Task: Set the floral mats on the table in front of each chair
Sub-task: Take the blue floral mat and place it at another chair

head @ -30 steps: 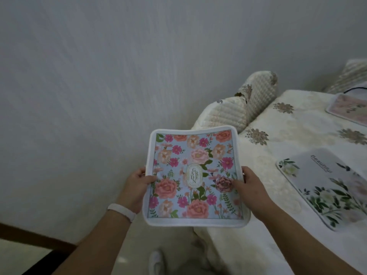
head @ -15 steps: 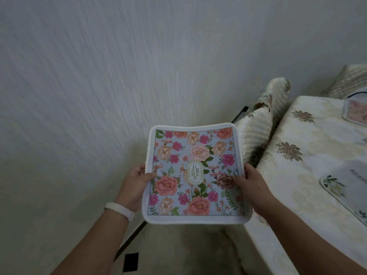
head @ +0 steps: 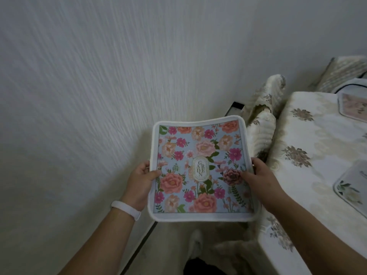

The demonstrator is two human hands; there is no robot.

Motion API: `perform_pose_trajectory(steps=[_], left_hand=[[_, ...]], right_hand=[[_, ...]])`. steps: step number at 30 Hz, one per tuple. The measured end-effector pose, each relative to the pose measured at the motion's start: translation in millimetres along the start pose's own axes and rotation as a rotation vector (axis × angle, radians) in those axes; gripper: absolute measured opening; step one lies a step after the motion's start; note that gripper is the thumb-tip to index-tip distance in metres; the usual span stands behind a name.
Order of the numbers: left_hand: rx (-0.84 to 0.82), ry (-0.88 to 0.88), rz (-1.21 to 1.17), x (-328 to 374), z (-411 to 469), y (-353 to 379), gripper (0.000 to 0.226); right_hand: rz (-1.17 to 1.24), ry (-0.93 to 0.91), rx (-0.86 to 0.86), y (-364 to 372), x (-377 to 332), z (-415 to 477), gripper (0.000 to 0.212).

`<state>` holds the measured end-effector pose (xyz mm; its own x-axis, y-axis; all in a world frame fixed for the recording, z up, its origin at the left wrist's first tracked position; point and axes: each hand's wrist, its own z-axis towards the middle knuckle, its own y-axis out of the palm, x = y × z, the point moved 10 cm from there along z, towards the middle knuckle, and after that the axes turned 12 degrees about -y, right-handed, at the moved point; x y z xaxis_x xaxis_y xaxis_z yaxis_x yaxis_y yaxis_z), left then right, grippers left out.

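The blue mat with pink and coral flowers [head: 202, 171] is in the air, level and face up, out past the near corner of the table [head: 309, 135] and over the floor, not yet over the cloth. The left hand [head: 139, 181] pinches its left edge, thumb on the print and fingers curled beneath; the right hand [head: 260, 179] grips the right edge the same way. I'd say this is the carrying step: the mat is being walked towards the covered chair [head: 262, 120] at the table's end. Next it should be brought over the cloth in front of that chair and lowered flat, clear of the white-flowered mat [head: 351, 187] and the pink mat [head: 355, 104] already lying there. Against a second ago, the table has slid off to the right, the white-flowered mat shows only a corner, and the chair stands closer ahead; the grip on both edges looks unchanged.
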<state>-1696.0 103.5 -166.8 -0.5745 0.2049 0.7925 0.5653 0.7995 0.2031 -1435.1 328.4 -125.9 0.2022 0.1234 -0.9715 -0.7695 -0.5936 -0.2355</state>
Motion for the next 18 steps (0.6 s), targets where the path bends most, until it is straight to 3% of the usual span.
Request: perform_pose_trajectory(steps=[9, 18], left_hand=[[0.041, 0.001, 0.166, 69.2, 132.4, 42.8, 0.026], [-0.11, -0.021, 0.317, 123.9, 239.8, 174.7, 0.023]], right_hand=[[0.021, 0.027, 0.025, 5.1, 1.8, 145.0, 0.026], [0.023, 0.1, 0.236, -75.1, 10.3, 222.4, 0.024]])
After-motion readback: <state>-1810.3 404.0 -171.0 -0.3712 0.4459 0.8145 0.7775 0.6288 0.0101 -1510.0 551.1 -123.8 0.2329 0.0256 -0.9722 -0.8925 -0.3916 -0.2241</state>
